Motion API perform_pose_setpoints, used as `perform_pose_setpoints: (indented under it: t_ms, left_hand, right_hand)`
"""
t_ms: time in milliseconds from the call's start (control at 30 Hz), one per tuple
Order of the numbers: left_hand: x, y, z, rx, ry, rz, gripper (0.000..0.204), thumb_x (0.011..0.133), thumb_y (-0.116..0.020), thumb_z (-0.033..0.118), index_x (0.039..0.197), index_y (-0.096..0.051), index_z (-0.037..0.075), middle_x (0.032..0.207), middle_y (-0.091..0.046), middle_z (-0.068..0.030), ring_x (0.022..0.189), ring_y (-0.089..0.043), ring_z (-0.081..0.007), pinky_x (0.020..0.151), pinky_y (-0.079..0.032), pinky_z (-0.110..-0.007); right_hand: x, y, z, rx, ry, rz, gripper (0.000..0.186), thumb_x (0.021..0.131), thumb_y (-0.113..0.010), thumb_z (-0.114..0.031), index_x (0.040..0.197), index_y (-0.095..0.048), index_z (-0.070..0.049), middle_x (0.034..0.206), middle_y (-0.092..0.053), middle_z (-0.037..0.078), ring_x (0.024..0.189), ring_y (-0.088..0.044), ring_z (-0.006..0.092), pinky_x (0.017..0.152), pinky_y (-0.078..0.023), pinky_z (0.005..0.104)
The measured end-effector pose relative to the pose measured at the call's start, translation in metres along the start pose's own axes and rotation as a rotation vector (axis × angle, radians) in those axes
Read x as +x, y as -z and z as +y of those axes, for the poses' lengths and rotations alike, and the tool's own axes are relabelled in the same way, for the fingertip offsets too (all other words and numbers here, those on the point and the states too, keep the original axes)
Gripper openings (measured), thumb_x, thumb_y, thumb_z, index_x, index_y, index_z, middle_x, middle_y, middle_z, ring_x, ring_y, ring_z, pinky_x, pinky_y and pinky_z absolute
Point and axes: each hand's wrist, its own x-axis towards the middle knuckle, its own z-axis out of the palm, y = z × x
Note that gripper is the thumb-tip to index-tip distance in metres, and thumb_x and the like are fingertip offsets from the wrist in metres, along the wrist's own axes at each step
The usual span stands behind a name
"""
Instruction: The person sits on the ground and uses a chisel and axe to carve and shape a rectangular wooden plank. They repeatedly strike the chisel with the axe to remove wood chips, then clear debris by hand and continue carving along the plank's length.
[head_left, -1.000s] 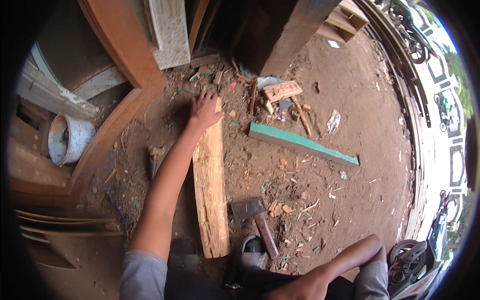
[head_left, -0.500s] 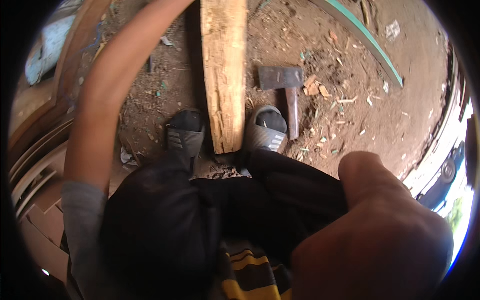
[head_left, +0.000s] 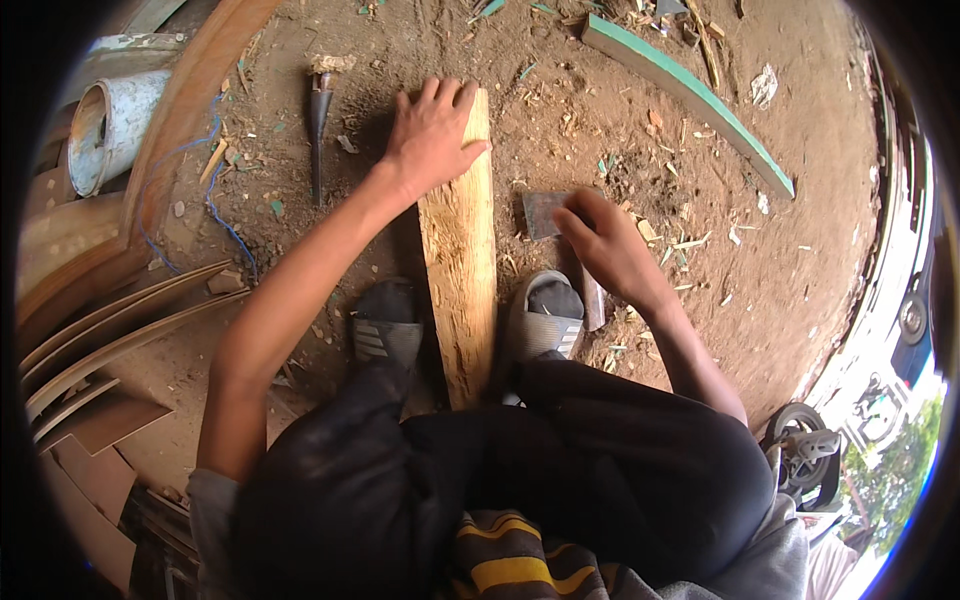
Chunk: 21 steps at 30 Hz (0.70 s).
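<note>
From the head camera, the dirt floor (head_left: 820,270) is littered with chips and splinters. A long green-edged strip (head_left: 690,95) lies far right, well apart from the hands. To the far left a dark pointed tool (head_left: 318,125) lies on the floor just left of the plank, and a pale cylindrical can (head_left: 110,125) rests on its side by curved wooden boards (head_left: 110,310). Two sandalled feet flank the near end of the plank, the left sandal (head_left: 385,325) and the right sandal (head_left: 545,320) (dark trousers hide everything nearer).

The plank (head_left: 460,260) is pale, rough-grained and weathered, lying lengthwise from between the feet out to the far side. The left hand (head_left: 432,130) lies spread over its far end, fingers apart, palm pressed on the wood. The right hand (head_left: 605,245) reaches to the hatchet (head_left: 545,212), which lies on the floor just right of the plank; the fingertips curl onto its dark metal head, the grip not yet clamped round it.
</note>
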Motion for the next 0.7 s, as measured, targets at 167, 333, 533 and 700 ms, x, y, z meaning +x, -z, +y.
perform_pose_setpoints:
  t_ms: [167, 333, 533, 700]
  left_hand:
    - [-0.008, 0.004, 0.002, -0.008, -0.030, -0.022, 0.083, 0.087, -0.062, 0.052, 0.148, -0.036, 0.003, 0.140, -0.044, -0.0142, 0.130, -0.041, -0.0292, 0.109, -0.034, -0.060]
    - [-0.006, -0.008, -0.002, -0.061, -0.048, 0.014, 0.083, 0.088, -0.061, 0.053, 0.149, -0.033, 0.003, 0.150, -0.036, -0.0158, 0.138, -0.034, -0.0328, 0.110, -0.029, -0.062]
    - [-0.032, -0.022, -0.003, -0.203, -0.074, 0.324, 0.077, 0.087, -0.067, 0.046, 0.149, -0.036, 0.013, 0.156, -0.025, -0.0161, 0.143, -0.027, -0.0348, 0.115, -0.021, -0.061]
    - [-0.107, 0.003, -0.047, -0.325, -0.160, 0.346, 0.055, 0.085, -0.072, 0.027, 0.135, -0.055, 0.010, 0.145, -0.044, -0.0144, 0.134, -0.043, -0.0308, 0.112, -0.029, -0.050]
  right_hand:
    - [-0.018, -0.009, 0.080, -0.316, -0.211, 0.212, 0.041, 0.090, -0.064, -0.036, 0.102, -0.054, 0.003, 0.093, -0.065, 0.026, 0.093, -0.065, 0.0400, 0.079, -0.050, 0.0468]
    - [-0.027, -0.052, 0.129, -0.338, -0.085, 0.398, 0.054, 0.084, -0.072, -0.032, 0.115, -0.048, 0.004, 0.116, -0.057, 0.029, 0.110, -0.056, 0.0433, 0.091, -0.048, 0.0474]
    - [-0.024, -0.070, 0.156, -0.380, -0.134, 0.359, 0.051, 0.081, -0.072, -0.027, 0.112, -0.048, 0.005, 0.112, -0.059, 0.029, 0.105, -0.059, 0.0450, 0.087, -0.050, 0.0496]
    - [-0.015, -0.064, 0.155, -0.476, -0.200, 0.339, 0.057, 0.077, -0.072, -0.033, 0.112, -0.050, 0.006, 0.096, -0.064, 0.031, 0.091, -0.064, 0.0458, 0.080, -0.052, 0.0516]
